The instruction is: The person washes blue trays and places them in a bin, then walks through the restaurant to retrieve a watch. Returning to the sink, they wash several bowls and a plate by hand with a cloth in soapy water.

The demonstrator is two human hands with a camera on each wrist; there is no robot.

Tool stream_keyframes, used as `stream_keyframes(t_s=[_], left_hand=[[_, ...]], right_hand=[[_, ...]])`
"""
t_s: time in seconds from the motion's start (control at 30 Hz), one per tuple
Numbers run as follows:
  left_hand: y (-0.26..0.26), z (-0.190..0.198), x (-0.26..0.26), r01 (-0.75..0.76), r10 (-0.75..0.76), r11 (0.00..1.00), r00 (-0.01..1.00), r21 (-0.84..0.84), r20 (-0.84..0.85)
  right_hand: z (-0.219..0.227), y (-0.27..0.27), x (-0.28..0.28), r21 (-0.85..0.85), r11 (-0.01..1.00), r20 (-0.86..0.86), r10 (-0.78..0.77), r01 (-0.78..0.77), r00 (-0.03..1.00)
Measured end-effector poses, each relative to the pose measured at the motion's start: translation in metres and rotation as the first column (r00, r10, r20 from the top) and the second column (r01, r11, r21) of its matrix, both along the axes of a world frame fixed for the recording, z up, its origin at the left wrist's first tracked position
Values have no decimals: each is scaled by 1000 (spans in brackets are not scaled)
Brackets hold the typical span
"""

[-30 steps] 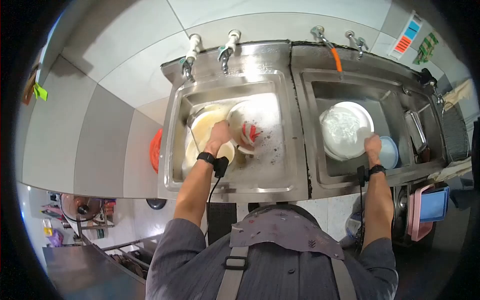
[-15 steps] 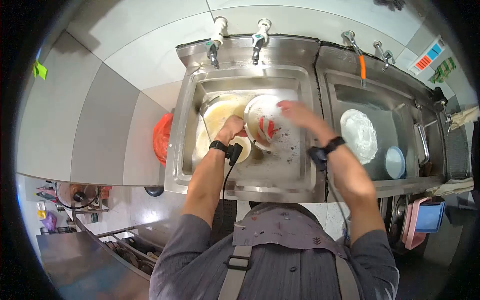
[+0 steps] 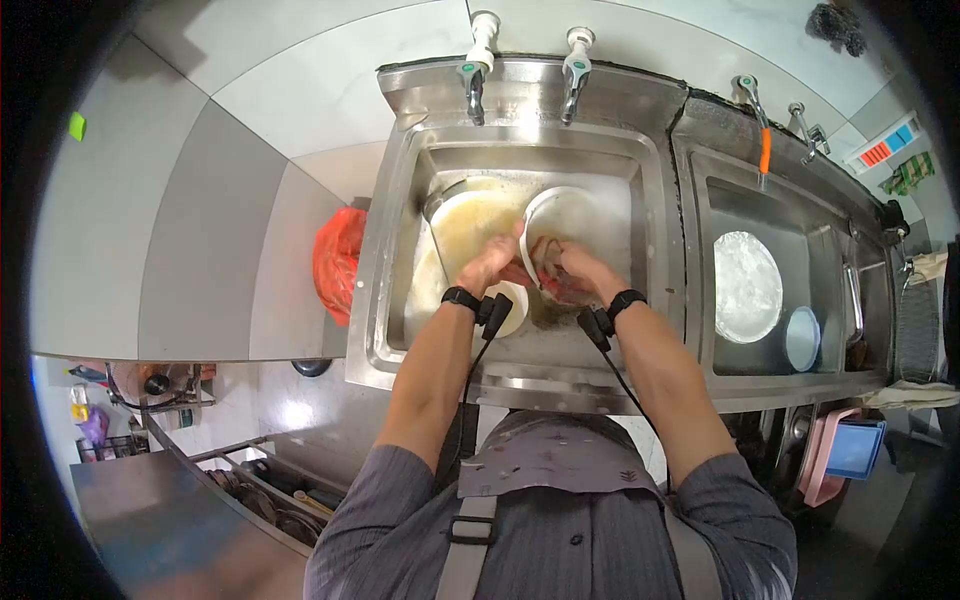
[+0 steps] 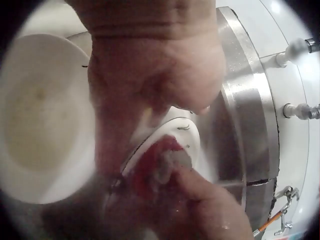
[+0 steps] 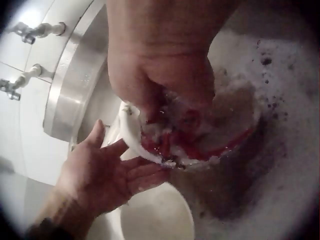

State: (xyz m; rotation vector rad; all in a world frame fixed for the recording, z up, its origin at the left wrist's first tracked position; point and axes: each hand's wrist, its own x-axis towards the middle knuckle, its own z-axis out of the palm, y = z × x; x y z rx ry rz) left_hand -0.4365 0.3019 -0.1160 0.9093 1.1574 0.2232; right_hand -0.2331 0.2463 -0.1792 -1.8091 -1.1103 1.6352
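Note:
In the left basin of suds, a white plate [image 3: 572, 208] is tilted up, its rim [image 5: 131, 129] rising between the hands. My left hand [image 3: 488, 262] is at its left side; in the right wrist view the left hand [image 5: 107, 172] has straight fingers behind the plate, thumb raised. My right hand [image 3: 585, 270] presses a red and white cloth [image 5: 187, 146] against the plate's face. In the left wrist view the right hand's [image 4: 207, 205] thumb lies on the cloth [image 4: 150, 165]. Foam hides part of the right fingers.
Pale dishes [image 3: 460, 225] lie left in the same basin, with a small bowl [image 3: 513, 308] near the left wrist. The right basin holds a white foam-covered dish [image 3: 748, 285] and a light blue bowl [image 3: 802, 338]. Taps [image 3: 474, 90] stand behind; a red bag [image 3: 338, 265] is at left.
My right hand has come from the right basin into the left one and taken hold of the cloth. The plate is tilted more steeply. The head view has shifted.

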Motion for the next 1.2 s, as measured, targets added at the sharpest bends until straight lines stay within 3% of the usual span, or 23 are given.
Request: stream_keyframes(t_s=[0.03, 0.07, 0.13, 0.17, 0.23, 0.3, 0.37, 0.4, 0.47, 0.5, 0.57, 0.6, 0.63, 0.7, 0.73, 0.8, 0.9, 0.97, 1.03, 1.1, 1.13, 1.17, 1.2], left_hand=[[1, 5, -2, -3, 3, 999, 1000, -39, 5], [1, 8, -3, 0, 0, 999, 1000, -40, 5], [6, 13, -2, 0, 2, 994, 1000, -106, 21], [11, -2, -2, 7, -5, 994, 1000, -107, 22], [20, -29, -1, 49, -43, 999, 964, -14, 264], [26, -32, -2, 22, -9, 998, 979, -62, 202], [26, -20, -6, -4, 19, 994, 990, -107, 138], [25, -15, -9, 47, -27, 989, 989, -137, 147], [21, -1, -12, 94, -67, 982, 984, -165, 164], [19, 4, -13, 109, -88, 986, 984, -130, 157], [18, 5, -13, 118, -103, 989, 983, -88, 155], [16, 2, -12, 98, -87, 993, 984, -67, 155], [14, -1, -11, 80, -72, 996, 985, -47, 154], [10, -2, -10, 64, -57, 997, 987, -42, 153], [10, -2, -9, 50, -44, 998, 988, -38, 150], [9, -2, -9, 40, -32, 998, 984, -46, 174], [15, -11, -13, 95, -62, 990, 955, -101, 291], [7, -3, -9, -13, 24, 997, 989, -77, 147], [5, -1, -7, -38, 46, 997, 988, -60, 149], [1, 3, -4, 87, -92, 995, 989, 49, 114], [6, -18, -1, 56, -59, 998, 994, 35, 91], [2, -12, 0, 56, -59, 998, 994, 31, 90], [-1, -6, 1, 55, -63, 994, 995, 95, 80]], right_hand=[[15, -1, -10, 37, 992, -214, -106, 117, 971], [23, -1, -19, 36, 992, -214, -109, 120, 971], [38, 1, -36, 336, 942, 236, -64, -19, 970], [45, -3, -46, 336, 942, 236, -70, -13, 969], [53, -19, -63, 448, 817, 561, 60, -363, 826], [49, -34, -69, 454, 758, 662, 64, -468, 747], [51, -46, -68, 248, 737, 760, 254, -628, 599], [48, -51, -63, 245, 739, 762, 253, -627, 596], [38, -56, -46, -69, 654, 748, 533, -753, 395], [43, -58, -39, -71, 653, 749, 534, -754, 392], [104, -56, -31, -282, 584, 551, 748, -761, 369], [70, -48, -26, -320, 799, 454, 601, -509, 658], [58, -43, -24, -319, 798, 457, 602, -511, 655], [48, -29, -19, 146, 650, 630, 520, -746, 577], [47, -19, -20, 148, 647, 635, 518, -748, 574], [49, 7, -31, 390, 731, 532, 317, -560, 785], [52, 47, -32, 563, 697, 507, 133, -445, 851], [47, 70, -27, 609, 659, 551, 50, -442, 833], [38, 92, -17, 647, 623, 585, -35, -440, 810], [29, 109, -1, 616, 751, 605, -257, -238, 753], [31, 111, 6, 574, 799, 649, -311, -178, 694], [20, 114, 21, 572, 801, 649, -309, -177, 695], [12, 117, 40, 401, 881, 755, -161, -253, 635]])
